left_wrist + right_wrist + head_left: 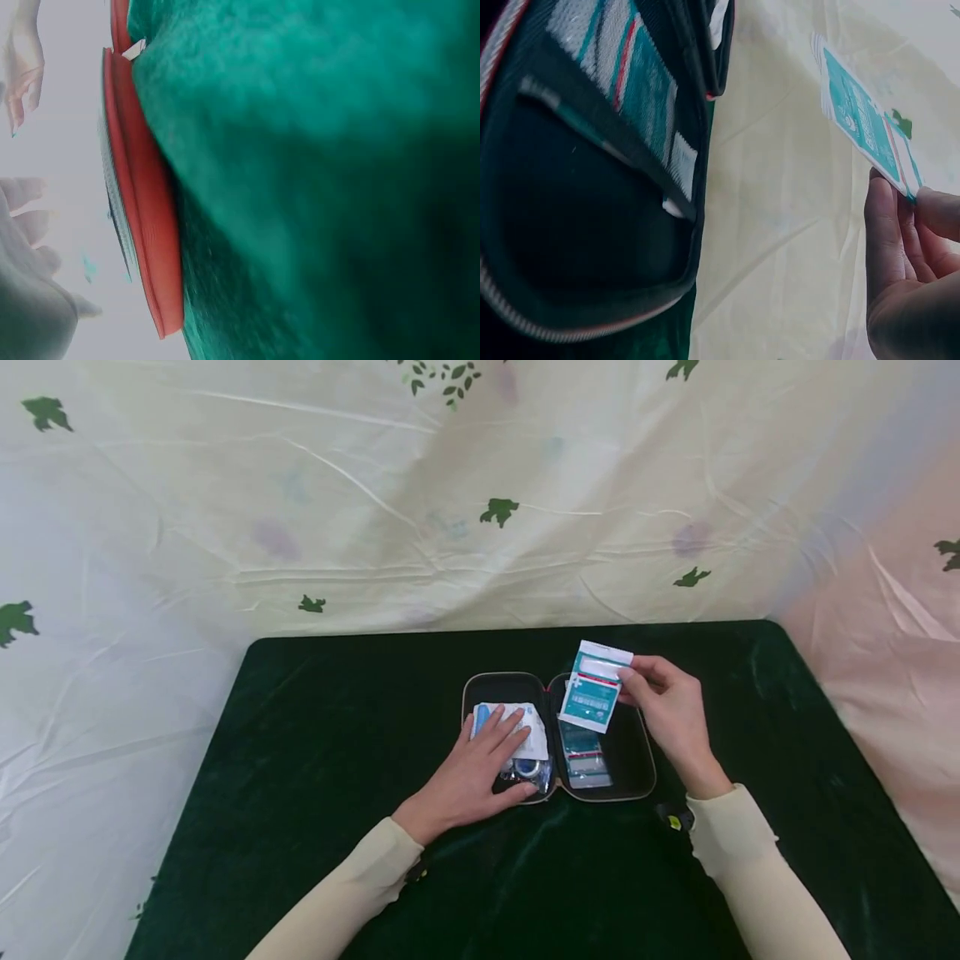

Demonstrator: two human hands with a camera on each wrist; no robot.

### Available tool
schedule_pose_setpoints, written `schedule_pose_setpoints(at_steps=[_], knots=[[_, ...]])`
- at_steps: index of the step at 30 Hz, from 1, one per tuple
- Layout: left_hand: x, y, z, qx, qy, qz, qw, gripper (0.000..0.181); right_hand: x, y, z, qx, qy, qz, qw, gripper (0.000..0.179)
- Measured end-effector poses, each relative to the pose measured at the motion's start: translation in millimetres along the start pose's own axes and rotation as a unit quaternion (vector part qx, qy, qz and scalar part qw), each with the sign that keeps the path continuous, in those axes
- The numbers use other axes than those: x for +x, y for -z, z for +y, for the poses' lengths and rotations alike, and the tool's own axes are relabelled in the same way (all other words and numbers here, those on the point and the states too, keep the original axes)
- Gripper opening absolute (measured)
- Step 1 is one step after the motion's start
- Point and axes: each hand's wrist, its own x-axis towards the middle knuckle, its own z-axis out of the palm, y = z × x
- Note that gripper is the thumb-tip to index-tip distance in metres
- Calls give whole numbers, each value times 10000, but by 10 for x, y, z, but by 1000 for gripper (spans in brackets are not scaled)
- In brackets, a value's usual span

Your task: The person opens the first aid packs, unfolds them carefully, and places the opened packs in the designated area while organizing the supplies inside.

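A small zippered case (630, 768) lies unfolded on the table, its two halves side by side. My right hand (671, 710) pinches a flat teal-and-white sachet (592, 693) by its edge, raised above the right half. In the right wrist view the same sachet (866, 120) tilts away from the fingertips, apart from the case. More teal-and-white packets (585, 760) sit in the right half, behind a dark strap (607, 127). With fingers spread, my left hand (476, 777) lies over the left half, on or just above a white packet (536, 739) with blue print.
Dark green velvety cloth (337, 735) covers the table. Below the white packet is a round white-and-blue item (527, 767), partly hidden by the left hand. A pale curtain (375, 527) with green leaf shapes hangs behind the table. The left wrist view shows the case's red outer side (150, 210).
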Motion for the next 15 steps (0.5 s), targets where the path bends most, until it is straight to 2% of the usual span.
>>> schedule_pose_setpoints(at_steps=[7, 15], knots=[[84, -56, 98, 332, -376, -335, 9982, 81, -19, 157, 104, -236, -282, -98, 9993, 43], [151, -107, 192, 824, -743, -587, 9921, 80, -43, 320, 271, -455, -616, -237, 9968, 50]])
